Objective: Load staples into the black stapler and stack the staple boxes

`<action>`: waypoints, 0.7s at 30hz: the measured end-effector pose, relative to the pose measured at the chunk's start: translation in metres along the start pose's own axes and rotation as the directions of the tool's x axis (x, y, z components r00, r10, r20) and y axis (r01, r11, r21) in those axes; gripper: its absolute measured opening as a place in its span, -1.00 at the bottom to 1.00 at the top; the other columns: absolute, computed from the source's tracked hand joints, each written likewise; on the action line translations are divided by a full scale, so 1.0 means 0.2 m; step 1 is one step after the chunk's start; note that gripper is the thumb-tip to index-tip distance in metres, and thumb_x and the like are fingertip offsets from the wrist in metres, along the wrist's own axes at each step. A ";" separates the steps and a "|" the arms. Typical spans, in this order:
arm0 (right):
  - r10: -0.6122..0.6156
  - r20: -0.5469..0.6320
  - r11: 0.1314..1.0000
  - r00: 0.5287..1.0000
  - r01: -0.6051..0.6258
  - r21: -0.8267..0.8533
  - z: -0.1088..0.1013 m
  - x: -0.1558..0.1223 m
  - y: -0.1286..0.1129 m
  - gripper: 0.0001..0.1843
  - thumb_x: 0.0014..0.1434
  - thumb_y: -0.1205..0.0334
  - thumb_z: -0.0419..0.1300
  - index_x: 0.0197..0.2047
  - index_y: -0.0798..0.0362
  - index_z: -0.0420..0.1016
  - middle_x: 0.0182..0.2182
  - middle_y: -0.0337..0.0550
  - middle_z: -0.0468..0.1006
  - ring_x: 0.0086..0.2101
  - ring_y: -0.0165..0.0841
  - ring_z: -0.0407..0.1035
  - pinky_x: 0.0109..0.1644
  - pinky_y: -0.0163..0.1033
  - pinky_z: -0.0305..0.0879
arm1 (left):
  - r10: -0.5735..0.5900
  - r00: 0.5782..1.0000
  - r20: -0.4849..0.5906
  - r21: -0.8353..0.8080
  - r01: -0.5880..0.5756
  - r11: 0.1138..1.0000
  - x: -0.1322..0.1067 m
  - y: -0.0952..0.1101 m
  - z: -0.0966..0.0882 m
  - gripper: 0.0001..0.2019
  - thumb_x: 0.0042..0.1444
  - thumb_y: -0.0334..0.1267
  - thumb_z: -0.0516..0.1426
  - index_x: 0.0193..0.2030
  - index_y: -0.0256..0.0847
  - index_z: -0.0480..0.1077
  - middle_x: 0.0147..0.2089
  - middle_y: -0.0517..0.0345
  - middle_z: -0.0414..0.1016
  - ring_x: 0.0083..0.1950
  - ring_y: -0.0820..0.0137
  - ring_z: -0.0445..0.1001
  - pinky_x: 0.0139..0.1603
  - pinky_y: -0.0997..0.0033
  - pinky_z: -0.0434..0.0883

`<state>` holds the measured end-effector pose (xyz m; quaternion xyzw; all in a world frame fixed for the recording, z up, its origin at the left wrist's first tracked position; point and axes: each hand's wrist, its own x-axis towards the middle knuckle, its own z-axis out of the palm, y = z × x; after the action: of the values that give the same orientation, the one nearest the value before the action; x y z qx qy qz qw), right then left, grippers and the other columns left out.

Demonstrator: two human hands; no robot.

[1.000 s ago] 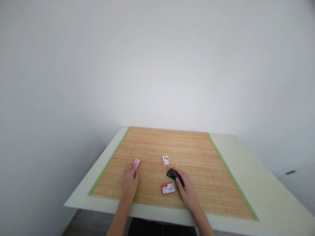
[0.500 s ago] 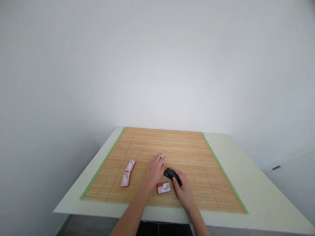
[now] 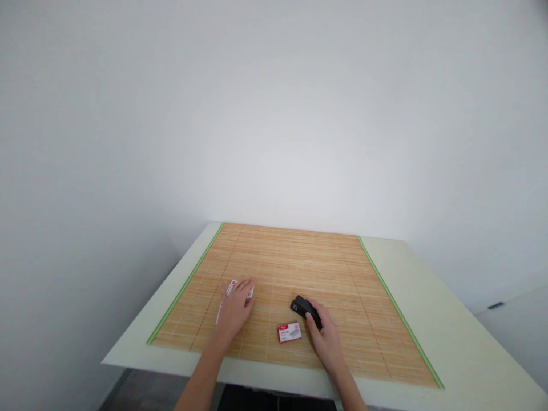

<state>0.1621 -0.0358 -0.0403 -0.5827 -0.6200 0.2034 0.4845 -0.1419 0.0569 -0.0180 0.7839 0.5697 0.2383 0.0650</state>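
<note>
My left hand (image 3: 234, 313) lies on the left part of the bamboo mat (image 3: 299, 257), with its fingertips on a small white box (image 3: 250, 293). It covers most of two red-and-white staple boxes; one corner (image 3: 232, 285) shows at the fingers and an edge (image 3: 218, 314) shows beside the thumb. My right hand (image 3: 326, 338) rests on the rear of a black stapler (image 3: 303, 307). Another red-and-white staple box (image 3: 290, 331) lies flat between the hands, just left of my right hand.
The mat has green side edges and lies on a pale table (image 3: 449, 319) against a plain white wall. The table's near edge runs just below my wrists.
My left hand reached to the small white box at the mat's middle, took it, and carried it left over the two staple boxes. My right hand stayed on the stapler.
</note>
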 end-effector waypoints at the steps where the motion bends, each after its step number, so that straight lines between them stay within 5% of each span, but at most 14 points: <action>1: 0.002 -0.004 1.000 1.000 -0.002 0.000 0.00 0.00 0.00 -0.57 0.43 -0.04 0.07 0.27 -0.12 0.44 0.19 -0.02 0.51 0.18 -0.08 0.37 0.30 0.18 0.31 | -0.021 1.000 -0.003 0.002 0.021 1.000 0.00 -0.04 -0.02 -0.47 0.25 -0.38 0.07 0.34 0.09 0.34 0.36 0.07 0.41 0.41 0.10 0.29 0.49 -0.39 -0.40; 7: 0.007 -0.003 1.000 1.000 -0.007 -0.016 0.00 0.00 -0.01 -0.56 0.42 -0.06 0.07 0.26 -0.13 0.45 0.17 -0.03 0.53 0.16 -0.09 0.40 0.27 0.15 0.34 | -0.060 0.996 -0.061 -0.062 0.056 0.997 0.01 -0.10 -0.08 -0.47 0.24 -0.38 0.10 0.33 0.07 0.35 0.34 0.02 0.42 0.41 0.03 0.27 0.47 -0.46 -0.40; 10: 0.008 0.002 1.000 1.000 -0.008 -0.006 0.00 0.00 -0.01 -0.56 0.43 -0.04 0.06 0.27 -0.13 0.43 0.19 -0.04 0.52 0.17 -0.10 0.38 0.29 0.15 0.32 | -0.006 0.996 -0.087 -0.121 -0.005 0.993 -0.01 0.05 -0.08 -0.55 0.32 -0.29 0.09 0.33 -0.05 0.34 0.36 -0.06 0.37 0.40 0.04 0.28 0.49 -0.33 -0.09; 13: 0.009 0.006 1.000 1.000 -0.009 0.006 0.00 0.00 -0.02 -0.57 0.44 -0.04 0.05 0.27 -0.13 0.43 0.19 -0.03 0.51 0.19 -0.10 0.37 0.31 0.15 0.29 | 0.121 0.993 -0.014 -0.190 -0.121 0.974 -0.10 0.30 -0.05 -0.59 0.34 -0.14 0.13 0.30 0.00 0.37 0.29 0.03 0.43 0.29 0.18 0.38 0.34 0.08 0.31; 17: -0.004 0.010 1.000 1.000 0.004 0.007 0.00 0.00 -0.02 -0.58 0.44 -0.03 0.05 0.27 -0.12 0.43 0.19 -0.03 0.51 0.18 -0.12 0.37 0.31 0.14 0.30 | 0.300 0.939 0.170 -0.346 -0.228 0.910 -0.22 0.58 0.02 -0.59 0.21 -0.14 0.26 0.21 0.04 0.43 0.17 0.06 0.48 0.20 0.14 0.40 0.22 0.11 0.34; 21: -0.008 0.011 1.000 1.000 0.008 -0.001 0.00 0.00 -0.03 -0.57 0.44 -0.02 0.06 0.27 -0.12 0.42 0.19 -0.03 0.51 0.18 -0.12 0.37 0.31 0.14 0.30 | 0.229 0.951 0.209 -0.274 -0.168 0.947 -0.25 0.60 0.06 -0.68 0.16 -0.26 0.25 0.07 0.05 0.49 0.01 0.10 0.51 0.08 0.16 0.43 0.11 0.15 0.34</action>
<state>0.1599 -0.0376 -0.0356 -0.5794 -0.6250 0.2044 0.4815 -0.0463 -0.0292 0.0014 0.8457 0.4403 0.2187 0.2075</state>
